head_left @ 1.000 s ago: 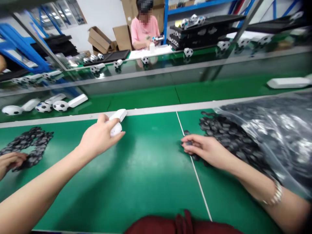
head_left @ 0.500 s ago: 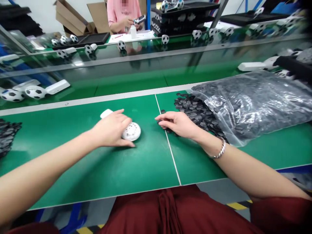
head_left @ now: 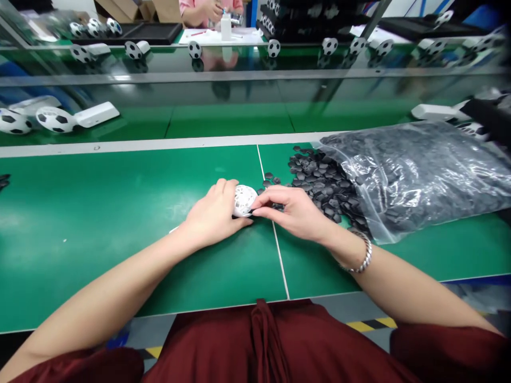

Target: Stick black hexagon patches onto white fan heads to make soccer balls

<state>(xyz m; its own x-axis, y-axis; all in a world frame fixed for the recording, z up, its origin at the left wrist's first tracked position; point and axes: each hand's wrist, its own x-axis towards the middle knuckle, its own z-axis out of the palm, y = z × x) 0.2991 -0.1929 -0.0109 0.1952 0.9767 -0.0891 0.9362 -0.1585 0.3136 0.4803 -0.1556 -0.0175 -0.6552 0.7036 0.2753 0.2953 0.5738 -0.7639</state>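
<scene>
My left hand [head_left: 215, 213] is wrapped round a white football-shaped shell [head_left: 245, 199] with openings in its face, low over the green table [head_left: 99, 223]. Most of its left side is hidden under my fingers. Thumb and forefinger of my right hand [head_left: 285, 207] pinch a small black piece against the shell's lower right edge; only a sliver of that piece shows. Just right of the shell, loose black pentagon-like pieces [head_left: 319, 181] spill from the mouth of a clear plastic bag [head_left: 427, 170] filled with more of them.
Beyond the table's pale edge, a green belt carries white-and-black football units with white handles [head_left: 96, 114]. A line of small football units [head_left: 273, 48] stands farther back. Across from me a person's hands [head_left: 213, 10] work beside a white bottle [head_left: 226, 26].
My left hand has moved right with the white shell, bringing it up to my right hand. The right hand's pinched fingers now touch the shell's edge. My view has tipped downward.
</scene>
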